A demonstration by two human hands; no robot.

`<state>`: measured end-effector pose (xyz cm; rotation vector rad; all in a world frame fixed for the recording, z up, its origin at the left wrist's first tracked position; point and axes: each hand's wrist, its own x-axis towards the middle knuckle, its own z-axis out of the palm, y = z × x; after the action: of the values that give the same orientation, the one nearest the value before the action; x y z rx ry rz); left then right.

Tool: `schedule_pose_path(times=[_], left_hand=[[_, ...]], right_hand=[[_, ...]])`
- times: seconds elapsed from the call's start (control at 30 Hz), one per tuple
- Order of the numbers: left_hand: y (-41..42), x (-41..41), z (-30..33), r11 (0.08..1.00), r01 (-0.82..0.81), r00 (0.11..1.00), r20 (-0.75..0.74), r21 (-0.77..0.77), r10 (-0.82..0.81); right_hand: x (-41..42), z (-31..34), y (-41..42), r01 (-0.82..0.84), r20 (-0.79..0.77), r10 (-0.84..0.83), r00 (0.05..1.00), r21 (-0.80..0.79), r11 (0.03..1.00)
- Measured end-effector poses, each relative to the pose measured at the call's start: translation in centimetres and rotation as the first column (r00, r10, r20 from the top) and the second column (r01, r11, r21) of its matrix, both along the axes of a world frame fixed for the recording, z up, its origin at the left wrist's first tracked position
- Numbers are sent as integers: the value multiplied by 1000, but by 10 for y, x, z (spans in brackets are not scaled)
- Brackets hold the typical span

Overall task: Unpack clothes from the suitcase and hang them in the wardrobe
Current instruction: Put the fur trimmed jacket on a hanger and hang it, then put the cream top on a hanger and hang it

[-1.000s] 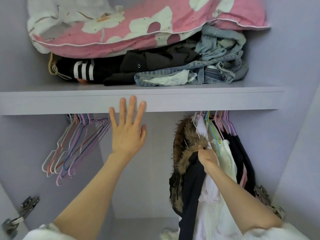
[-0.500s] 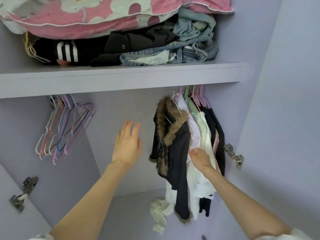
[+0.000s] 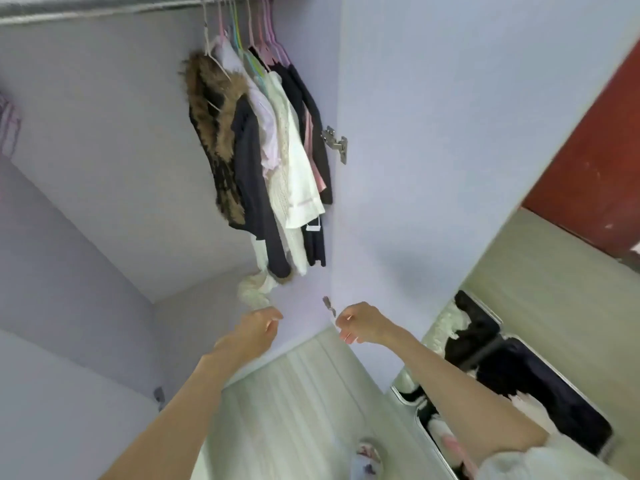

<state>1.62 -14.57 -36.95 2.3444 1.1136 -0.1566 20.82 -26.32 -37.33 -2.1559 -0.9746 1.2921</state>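
Hung clothes (image 3: 263,147) in a tight bunch at upper centre of frame, on hangers (image 3: 242,26) hooked over the wardrobe rail (image 3: 104,10) along the top edge. Leftmost: dark jacket with brown fur trim (image 3: 214,109). Next, pale lilac and white garments (image 3: 291,168), then dark pieces with a pink strip against the wardrobe's right side panel. A white tag dangles below the white garment's hem. A cream fabric end (image 3: 254,292) trails lowest, resting on the wardrobe floor.

Suitcase (image 3: 512,375) lies open on the floor at lower right, dark and pale clothing still inside, partly hidden behind the right forearm.

Left hand (image 3: 258,329): lower centre, arm reaching up from bottom left, back of hand to camera, fingers loosely curled, holding nothing. It sits just below the cream fabric end; contact cannot be judged.

Right hand (image 3: 358,323): just right of the left, the two apart, wrist bent, fingers curled inward toward the palm, nothing visible in them. White sleeve at bottom right corner.

Around: metal door hinge (image 3: 335,143) on the right side panel beside the dark garments; a second hinge (image 3: 328,304) lower, between the two hands. A few empty pink hangers (image 3: 8,129) at far left edge. Pale wood floor (image 3: 294,410) at bottom centre. Red-brown surface (image 3: 588,150) at upper right.
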Motion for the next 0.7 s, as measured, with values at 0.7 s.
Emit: schedule_pose_path(times=[0.7], left_hand=[[-265, 307, -214, 851, 353, 879, -173, -388, -444]], right_hand=[[244, -232, -338, 412, 65, -412, 909, -301, 860]])
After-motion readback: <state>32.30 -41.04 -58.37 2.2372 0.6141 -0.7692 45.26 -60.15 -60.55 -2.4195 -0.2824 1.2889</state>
